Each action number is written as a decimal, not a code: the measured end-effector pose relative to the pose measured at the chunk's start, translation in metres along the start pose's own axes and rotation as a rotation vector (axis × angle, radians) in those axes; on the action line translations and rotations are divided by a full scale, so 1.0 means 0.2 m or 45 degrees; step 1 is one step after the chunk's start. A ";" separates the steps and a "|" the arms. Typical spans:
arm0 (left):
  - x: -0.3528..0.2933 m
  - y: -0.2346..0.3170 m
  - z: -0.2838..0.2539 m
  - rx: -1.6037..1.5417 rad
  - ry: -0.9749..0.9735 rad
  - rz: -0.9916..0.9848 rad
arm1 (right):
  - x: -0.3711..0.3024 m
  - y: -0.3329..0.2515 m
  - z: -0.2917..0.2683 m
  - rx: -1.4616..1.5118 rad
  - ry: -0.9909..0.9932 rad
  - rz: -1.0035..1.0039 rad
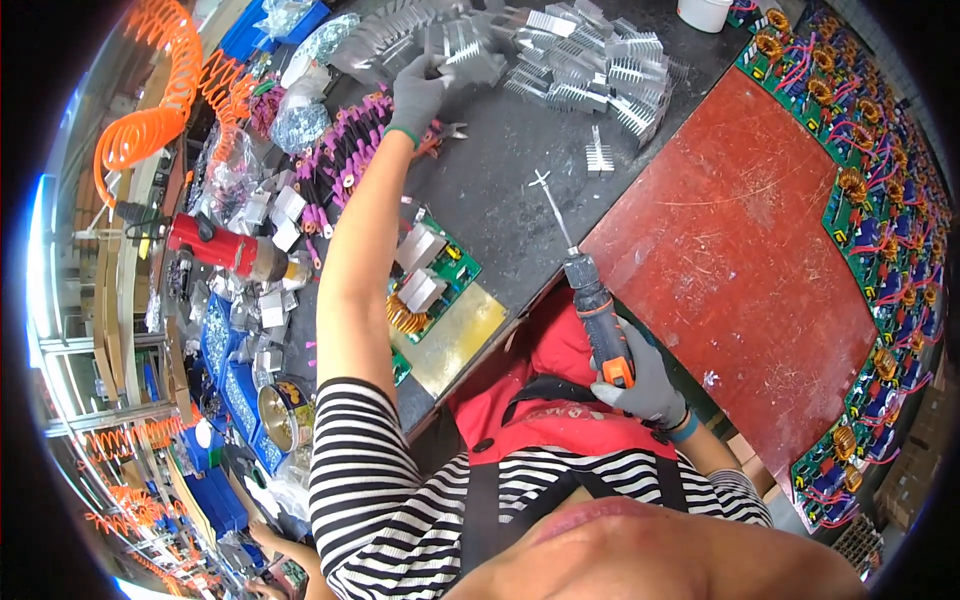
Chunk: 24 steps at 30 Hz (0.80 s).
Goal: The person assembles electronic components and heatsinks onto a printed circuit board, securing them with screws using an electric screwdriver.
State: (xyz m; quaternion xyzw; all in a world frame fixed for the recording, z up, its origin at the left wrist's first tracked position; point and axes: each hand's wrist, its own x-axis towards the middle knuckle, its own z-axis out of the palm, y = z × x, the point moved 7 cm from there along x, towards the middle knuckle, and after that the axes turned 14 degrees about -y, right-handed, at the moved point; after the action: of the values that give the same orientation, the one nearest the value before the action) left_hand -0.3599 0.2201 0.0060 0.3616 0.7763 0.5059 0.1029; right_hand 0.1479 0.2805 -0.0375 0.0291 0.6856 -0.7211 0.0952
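My left hand (418,95), in a grey glove, reaches far out to a pile of finned metal heat sinks (400,38). Its fingers are closed on a heat sink (472,62) that is smeared by motion. My right hand (648,385), also gloved, grips an electric screwdriver (597,320) with a dark body and an orange part. Its long thin bit (553,205) points away from me, and a small cross-shaped piece shows at the tip. Under my left forearm lies a green circuit board (455,275) with silver blocks and a copper coil, beside a yellowish plate (462,335).
More heat sinks (600,75) are heaped at the far middle; one single heat sink (598,155) lies apart. Pliers (440,138) rest near purple-ended cables (345,150). At left are a red power tool (225,248), and blue bins (235,385). Populated boards (865,200) line the red sheet (740,240).
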 end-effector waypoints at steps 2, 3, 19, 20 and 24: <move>-0.16 0.07 0.03 0.141 -0.081 0.017 | 0.01 0.01 0.00 0.019 -0.009 0.010; -0.25 0.11 0.07 0.251 -0.249 -0.082 | 0.00 0.02 0.00 0.032 -0.018 0.027; -0.47 0.52 0.47 1.566 -0.819 -0.027 | -0.12 0.00 0.08 -0.068 0.022 0.000; -0.46 0.47 0.45 1.547 -0.845 -0.187 | -0.13 0.00 0.08 -0.050 0.039 0.000; -0.50 0.42 0.38 1.394 -0.999 -0.186 | -0.15 0.03 0.08 -0.012 0.045 0.034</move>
State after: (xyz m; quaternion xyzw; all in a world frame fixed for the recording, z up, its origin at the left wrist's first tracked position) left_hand -0.2106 0.2259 0.0219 0.4652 0.8482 -0.1372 0.2129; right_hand 0.1795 0.2664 -0.0367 0.0506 0.6903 -0.7158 0.0927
